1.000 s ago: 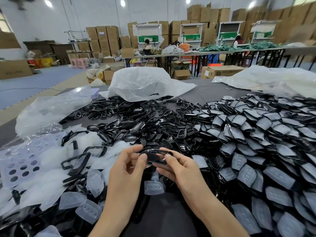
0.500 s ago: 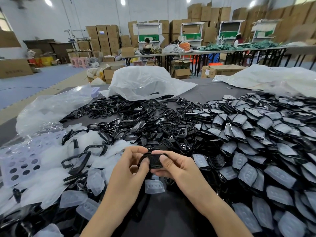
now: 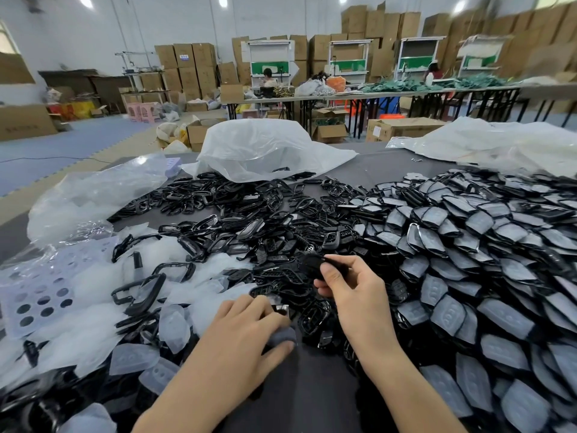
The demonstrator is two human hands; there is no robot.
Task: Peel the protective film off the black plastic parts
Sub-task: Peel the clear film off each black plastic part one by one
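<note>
Head view. Right hand pinches black part between thumb and fingers, above parts pile. Left hand at 7 o'clock from it, fingers curled, pinching grey film scrap just above dark table.

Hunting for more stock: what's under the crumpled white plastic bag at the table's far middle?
Black plastic frames poke out under the front edge of the crumpled white plastic bag; whatever lies deeper is covered.

Bare table strip front-ctr, filmed parts pile rt, loose film heap lt, black frames ahead
</note>
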